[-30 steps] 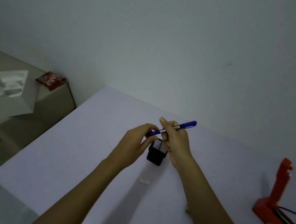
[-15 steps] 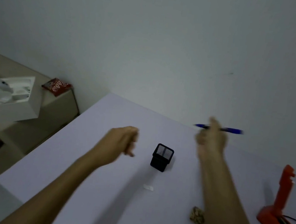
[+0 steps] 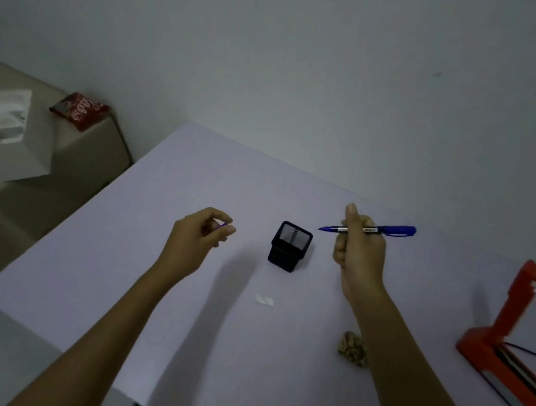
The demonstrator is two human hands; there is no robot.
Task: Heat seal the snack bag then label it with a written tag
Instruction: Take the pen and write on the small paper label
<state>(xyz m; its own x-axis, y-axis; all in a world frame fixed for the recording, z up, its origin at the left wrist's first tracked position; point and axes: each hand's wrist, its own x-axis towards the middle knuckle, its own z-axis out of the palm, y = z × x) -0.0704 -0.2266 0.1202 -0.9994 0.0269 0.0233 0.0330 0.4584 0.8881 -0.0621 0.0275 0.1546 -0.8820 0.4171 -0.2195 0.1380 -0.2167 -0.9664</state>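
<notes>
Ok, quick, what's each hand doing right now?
Left hand: pinching a small blue pen cap between its fingertips.
Right hand: gripping the uncapped blue pen, tip pointing left.

Right hand grips an uncapped blue pen; left hand pinches its cap.

Heat sealer cut off by right edge

Dim light; bare grey wall; white table.
</notes>
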